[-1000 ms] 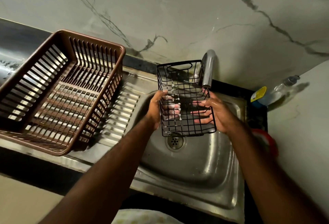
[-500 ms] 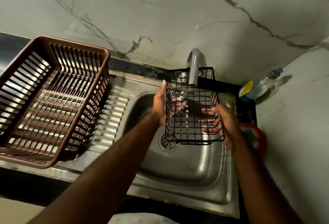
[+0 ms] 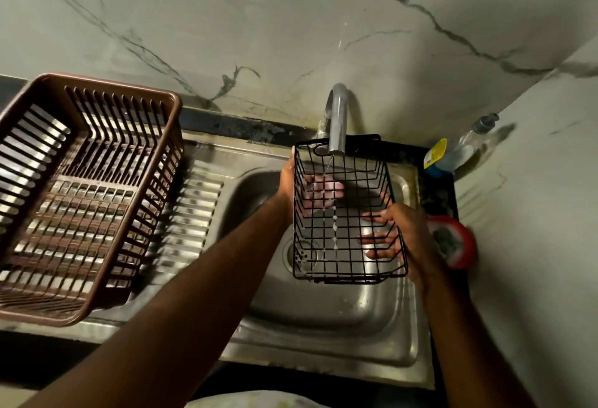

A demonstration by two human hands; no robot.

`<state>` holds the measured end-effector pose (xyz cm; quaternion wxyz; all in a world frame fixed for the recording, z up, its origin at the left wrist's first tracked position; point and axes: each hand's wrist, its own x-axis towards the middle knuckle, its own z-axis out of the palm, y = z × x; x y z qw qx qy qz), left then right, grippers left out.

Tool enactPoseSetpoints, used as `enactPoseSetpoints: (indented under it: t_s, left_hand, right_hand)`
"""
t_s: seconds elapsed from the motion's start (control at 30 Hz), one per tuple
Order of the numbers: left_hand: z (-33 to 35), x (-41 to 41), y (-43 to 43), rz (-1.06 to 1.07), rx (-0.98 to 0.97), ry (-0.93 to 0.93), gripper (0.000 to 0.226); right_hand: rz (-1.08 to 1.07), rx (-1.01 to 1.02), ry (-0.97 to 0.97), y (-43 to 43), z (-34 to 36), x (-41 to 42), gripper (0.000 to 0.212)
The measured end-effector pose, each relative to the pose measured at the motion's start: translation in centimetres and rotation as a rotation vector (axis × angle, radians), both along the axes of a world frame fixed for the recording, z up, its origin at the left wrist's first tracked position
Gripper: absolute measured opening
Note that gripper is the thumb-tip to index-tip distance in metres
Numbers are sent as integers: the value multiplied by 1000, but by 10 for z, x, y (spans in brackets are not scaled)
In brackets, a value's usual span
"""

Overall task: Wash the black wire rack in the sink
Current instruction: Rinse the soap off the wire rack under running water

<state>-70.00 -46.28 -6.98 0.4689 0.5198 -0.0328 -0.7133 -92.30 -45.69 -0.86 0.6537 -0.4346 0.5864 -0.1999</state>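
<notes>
1. Currently black wire rack (image 3: 348,210) is held above the sink (image 3: 323,326), its far end directly under the faucet (image 3: 338,116), with a thin stream hitting it.
2. Long axis runs from faucet toward the person.
3. Left hand (image 3: 291,181) grips left long side near faucet, fingers curled in.
4. Right hand (image 3: 401,232) clasps right side farther from faucet, fingers spread.

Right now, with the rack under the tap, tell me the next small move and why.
Probably slide the rack a little to the left, so the stream reaches its right-hand wires. Both hands hold it over the sink. The thin stream from the tap falls through one line of mesh near the left hand; the side by the right hand lies outside it.
</notes>
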Motion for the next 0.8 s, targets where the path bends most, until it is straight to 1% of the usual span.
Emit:
enactPoseSetpoints:
  t_s: [0.1, 0.13, 0.2, 0.27, 0.37, 0.43, 0.57, 0.6, 0.7, 0.73, 0.8]
  left_hand:
    - [-4, -5, -5, 8, 33, 98, 96]
    - [-4, -5, -6, 29, 39, 129, 92]
    - [-6, -6, -8, 48, 43, 157, 83]
    - [-7, -5, -10, 40, 25, 169, 79]
    - [-5, -3, -12, 34, -2, 178, 80]
    - [-5, -3, -14, 43, -29, 203, 88]
    - [-9, -4, -14, 30, -82, 230, 103]
    - [-8, -4, -15, 16, -85, 225, 103]
    - [-12, -8, -14, 15, -78, 301, 105]
    - [-14, -8, -14, -13, -55, 292, 104]
    - [-11, -8, -18, -59, -34, 312, 98]
  right_hand:
    - [-5, -38, 27, 4, -2, -2, 20]
    - [-4, -50, 39, 5, -3, -3, 31]
    - [11, -77, 87, 9, -4, -3, 62]
    - [15, -130, 133, 12, -2, -1, 75]
    - [-23, -199, 177, 18, 4, 2, 81]
    - [-23, -255, 211, 22, 6, 2, 84]
    - [19, -306, 308, 31, 14, 0, 80]
    - [24, -313, 335, 33, 17, 1, 79]
    - [43, -349, 386, 39, 22, -1, 80]
    - [55, -363, 401, 41, 23, -1, 80]
    - [60, -372, 406, 43, 25, -1, 80]
